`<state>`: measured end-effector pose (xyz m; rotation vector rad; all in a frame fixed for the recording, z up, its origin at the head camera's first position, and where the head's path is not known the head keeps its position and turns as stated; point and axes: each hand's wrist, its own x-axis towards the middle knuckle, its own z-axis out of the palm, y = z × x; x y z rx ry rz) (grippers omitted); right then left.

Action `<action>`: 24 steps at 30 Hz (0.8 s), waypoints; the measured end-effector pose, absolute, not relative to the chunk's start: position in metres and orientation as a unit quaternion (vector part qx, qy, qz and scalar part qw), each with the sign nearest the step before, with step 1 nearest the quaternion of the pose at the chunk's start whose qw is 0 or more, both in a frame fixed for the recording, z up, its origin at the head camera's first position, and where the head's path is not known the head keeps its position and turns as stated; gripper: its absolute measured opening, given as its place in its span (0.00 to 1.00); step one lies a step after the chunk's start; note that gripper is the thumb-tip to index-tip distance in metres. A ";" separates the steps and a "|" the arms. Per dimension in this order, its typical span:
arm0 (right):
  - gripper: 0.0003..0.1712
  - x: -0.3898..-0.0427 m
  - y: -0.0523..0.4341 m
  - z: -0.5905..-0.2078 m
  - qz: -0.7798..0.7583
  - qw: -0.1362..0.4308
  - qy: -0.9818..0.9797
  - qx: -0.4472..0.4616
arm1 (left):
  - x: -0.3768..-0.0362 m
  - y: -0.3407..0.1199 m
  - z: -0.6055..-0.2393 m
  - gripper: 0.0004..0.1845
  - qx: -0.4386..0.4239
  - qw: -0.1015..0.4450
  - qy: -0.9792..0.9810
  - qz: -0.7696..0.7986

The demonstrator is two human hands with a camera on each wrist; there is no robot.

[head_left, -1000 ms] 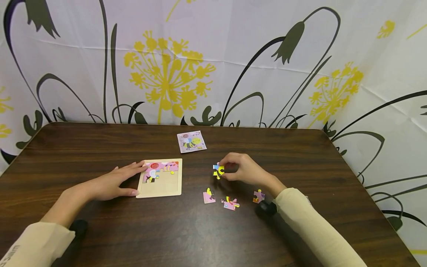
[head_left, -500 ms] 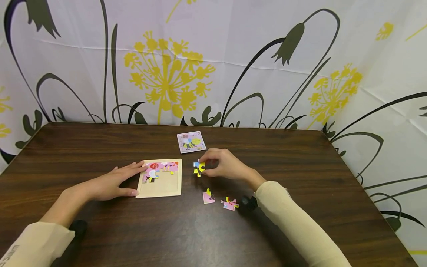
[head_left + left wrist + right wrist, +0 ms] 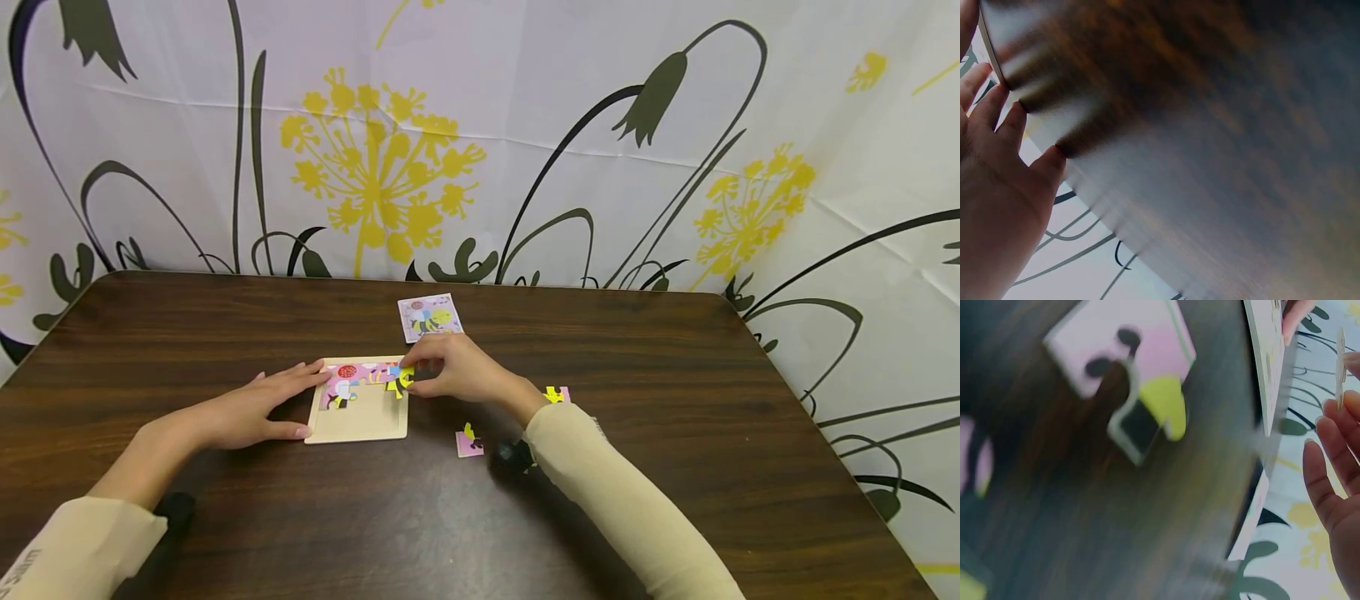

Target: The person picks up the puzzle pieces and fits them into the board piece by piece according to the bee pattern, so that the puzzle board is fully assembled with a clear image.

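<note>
- The step in hand is judged to be the fitting of a piece (image 3: 397,380) into the tray (image 3: 360,425); the piece is pinched in the right hand (image 3: 453,375) and held at the tray's right edge, just under the filled top row
- The tray lies near the middle of the table (image 3: 675,467), a little towards the left edge; only its top row is seen filled, and the lower part is bare wood
- The next move is judged to call for the piece's knobs to be lined up with the row above before it is pressed flat; a small turn may be needed, though how well it sits cannot be told
- Right fingers (image 3: 1329,487): curled together round the piece in the head view; in the blurred wrist view a thin pale edge is seen at the fingertips
- The left hand (image 3: 247,412) is laid on the table against the tray's left edge, its fingers (image 3: 997,119) straight and slightly spread, nothing gripped; the tray is steadied by it
- Loose pieces are left on the table right of the tray: one (image 3: 470,442) towards the near edge, one (image 3: 557,394) beyond the right sleeve (image 3: 600,492)
- A picture card (image 3: 430,317) lies beyond the tray, towards the far edge
</note>
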<state>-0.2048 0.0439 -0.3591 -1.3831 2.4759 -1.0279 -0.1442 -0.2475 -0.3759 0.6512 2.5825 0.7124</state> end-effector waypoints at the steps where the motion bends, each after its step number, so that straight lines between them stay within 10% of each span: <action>1: 0.13 -0.205 0.041 -0.360 -0.338 0.066 0.821 -0.456 | -0.144 -0.247 -0.376 0.46 0.232 0.191 0.919 0.253; 24: 0.13 -0.202 -0.009 -0.376 -0.244 0.099 0.853 -0.451 | -0.146 -0.249 -0.376 0.45 0.234 0.197 0.917 0.255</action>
